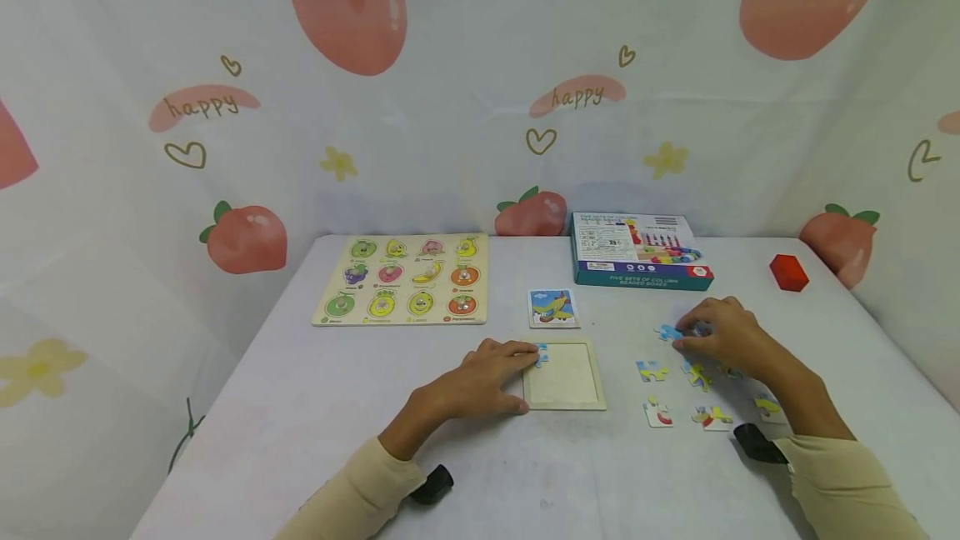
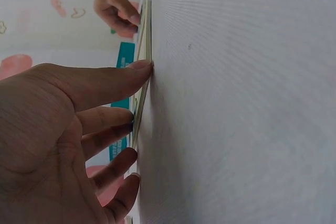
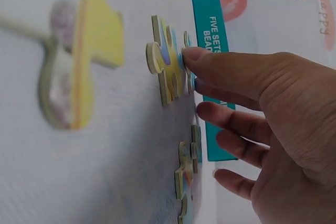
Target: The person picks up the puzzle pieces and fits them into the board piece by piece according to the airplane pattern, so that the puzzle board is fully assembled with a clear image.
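Observation:
My left hand (image 1: 480, 382) lies at the left side of a shallow wooden puzzle tray (image 1: 564, 409). Its fingertips touch a blue puzzle piece (image 1: 542, 354) in the tray's upper left corner, and its thumb rests on the lower left edge. In the left wrist view those fingers (image 2: 107, 121) are fairly straight along the tray rim. To the right, my right hand (image 1: 723, 336) pinches a light blue puzzle piece (image 1: 667, 332) on the table between thumb and forefinger. Below that hand lie several loose pieces, among them a yellow-and-blue piece (image 1: 697, 376) and a red-and-white one (image 1: 658, 413).
A picture card with a plane (image 1: 553, 307) lies just behind the tray. Farther back are a fruit peg board (image 1: 405, 280) at left, a teal-edged box (image 1: 641, 251), and a red block (image 1: 789, 272) at right. A printed cloth (image 1: 435, 132) hangs behind the table.

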Demonstrator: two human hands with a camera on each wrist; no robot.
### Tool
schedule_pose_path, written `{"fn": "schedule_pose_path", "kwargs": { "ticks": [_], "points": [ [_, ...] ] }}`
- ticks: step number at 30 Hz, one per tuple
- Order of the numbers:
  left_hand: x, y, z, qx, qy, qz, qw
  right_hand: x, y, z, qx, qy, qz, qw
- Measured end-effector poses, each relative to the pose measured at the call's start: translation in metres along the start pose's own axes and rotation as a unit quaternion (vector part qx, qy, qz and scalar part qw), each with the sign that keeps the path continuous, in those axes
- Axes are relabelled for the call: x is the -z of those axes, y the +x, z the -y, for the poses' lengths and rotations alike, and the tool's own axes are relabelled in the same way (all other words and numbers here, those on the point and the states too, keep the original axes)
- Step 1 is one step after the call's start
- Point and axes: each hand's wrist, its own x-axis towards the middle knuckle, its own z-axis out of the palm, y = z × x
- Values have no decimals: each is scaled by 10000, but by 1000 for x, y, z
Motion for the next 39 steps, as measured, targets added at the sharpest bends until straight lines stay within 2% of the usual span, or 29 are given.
{"fn": "schedule_pose_path", "kwargs": {
  "ticks": [18, 25, 34, 39],
  "points": [
    [-2, 2, 2, -25, 54, -12, 10000, -1, 0, 4, 314, 365, -7, 9988],
    [-1, 0, 1, 7, 26, 8, 10000, -4, 2, 22, 467, 439, -93, 9979],
    [0, 0, 0, 18, 5, 17, 10000, -16, 12, 51, 680, 361, 142, 9969],
    [0, 1, 1, 33, -27, 43, 10000, -24, 13, 70, 980, 195, 216, 9948]
  ]
}}
